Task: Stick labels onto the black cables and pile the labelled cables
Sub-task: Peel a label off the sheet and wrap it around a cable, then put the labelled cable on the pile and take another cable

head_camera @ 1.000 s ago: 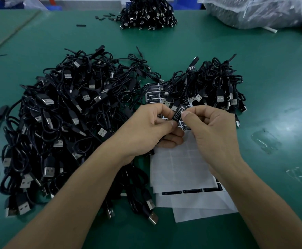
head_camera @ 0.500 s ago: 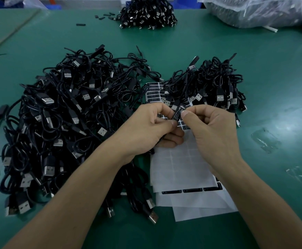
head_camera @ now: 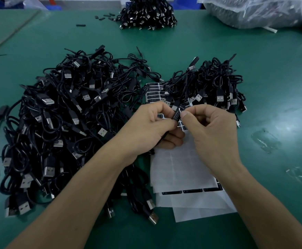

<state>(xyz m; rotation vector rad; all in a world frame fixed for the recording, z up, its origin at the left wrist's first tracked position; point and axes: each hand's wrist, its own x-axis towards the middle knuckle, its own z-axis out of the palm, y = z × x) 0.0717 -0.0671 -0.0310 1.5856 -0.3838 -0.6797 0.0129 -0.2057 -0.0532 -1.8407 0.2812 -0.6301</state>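
Note:
My left hand and my right hand meet above the label sheets, both pinching a small black label with white print that wraps a thin black cable. The cable itself is mostly hidden inside my left fist. A large heap of black USB cables spreads out to the left. A smaller pile of black cables lies just beyond my hands, one of them showing a label near its tip. White backing sheets with a few black labels left lie under my hands.
The green table mat stretches to the right. Another cable pile sits at the far edge, next to a clear plastic bag at the far right. Scraps of clear film lie right of my hands.
Both hands stay in the same spot; the fingers have only shifted slightly on the label.

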